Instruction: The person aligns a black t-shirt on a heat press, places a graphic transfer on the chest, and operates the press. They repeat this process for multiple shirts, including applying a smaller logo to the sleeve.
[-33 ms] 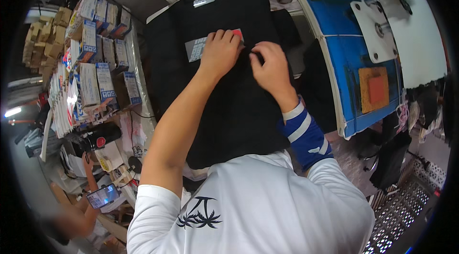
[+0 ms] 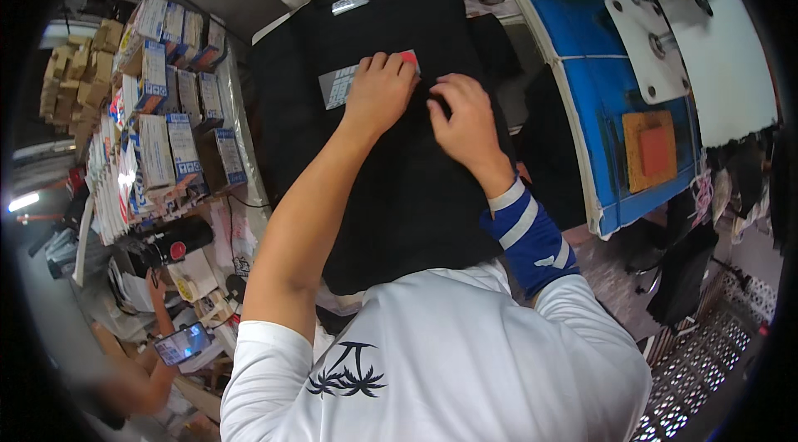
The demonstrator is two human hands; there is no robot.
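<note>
A black T-shirt point(image 2: 391, 184) lies spread flat in front of me, its collar at the far end. Across its chest is a grey rectangular print point(image 2: 335, 86) with white lettering and a red corner. My left hand point(image 2: 382, 93) rests on this print, palm down, fingers stretched over it and hiding its middle. Just right of the print, my right hand point(image 2: 465, 122) hovers close over the cloth. Its fingers are bent, with the thumb apart from the index finger, and nothing shows between them. A silvery label patch point(image 2: 350, 2) sits inside the collar.
On the right stands a blue, white-edged board point(image 2: 611, 118) bearing an orange-red square pad point(image 2: 655, 151) and a white metal plate point(image 2: 650, 47). Stacked cartons point(image 2: 158, 147) line the left. Another person's hand is near a phone point(image 2: 183, 344) at lower left.
My right hand has shifted very slightly, its fingertips a little nearer to me. My left hand stays on the print.
</note>
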